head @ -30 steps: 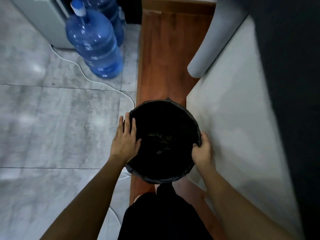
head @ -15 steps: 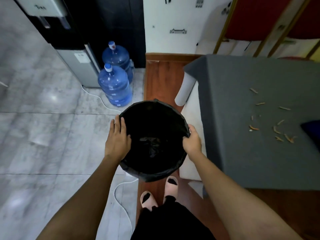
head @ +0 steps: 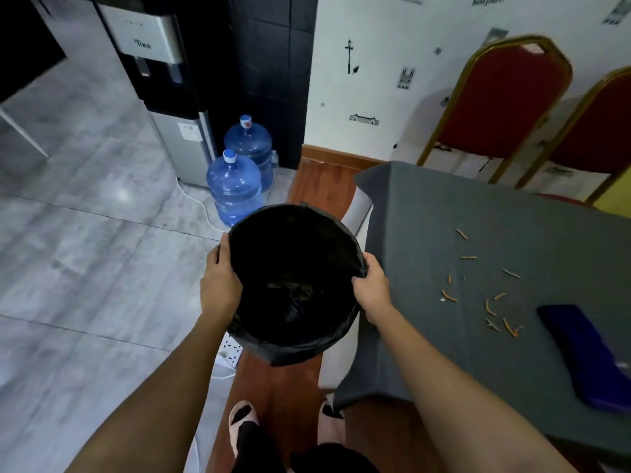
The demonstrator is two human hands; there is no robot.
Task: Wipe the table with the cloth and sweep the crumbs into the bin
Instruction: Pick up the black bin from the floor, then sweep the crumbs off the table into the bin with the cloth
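I hold a round black bin (head: 293,339) lined with a black bag, lifted off the floor beside the table's left edge. My left hand (head: 220,285) grips its left rim and my right hand (head: 370,288) grips its right rim. A little dark litter lies at the bin's bottom. The table (head: 426,233) is covered with a grey cloth sheet, and several orange crumbs (head: 488,295) are scattered on it to the right of the bin. A dark blue folded cloth (head: 587,353) lies on the table at the right, beyond the crumbs.
Two blue water bottles (head: 235,186) and a water dispenser (head: 164,87) stand on the tiled floor at the back left. Red chairs with gold frames (head: 505,104) stand behind the table. A white power strip (head: 230,349) and cord lie under the bin. My feet (head: 244,421) stand on the wood floor.
Both hands have raised the bin, and my view has tilted up. The tabletop with the crumbs and the blue cloth has come into sight on the right.
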